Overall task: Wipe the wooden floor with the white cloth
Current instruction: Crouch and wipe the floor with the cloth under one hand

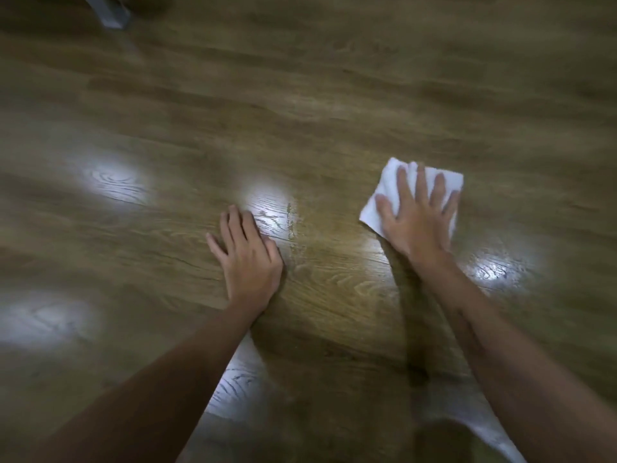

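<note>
The wooden floor (320, 105) fills the head view, brown planks with bright light reflections. A folded white cloth (387, 185) lies flat on it at the right of centre. My right hand (417, 218) presses down on the cloth with fingers spread, covering most of it. My left hand (248, 259) rests palm down on the bare floor to the left, fingers apart, holding nothing. A thin wet streak (292, 228) runs across the planks between the two hands.
A grey furniture leg (108, 11) stands at the far top left. The frame is blurred toward the edges. Wooden floor stretches on all sides of both hands.
</note>
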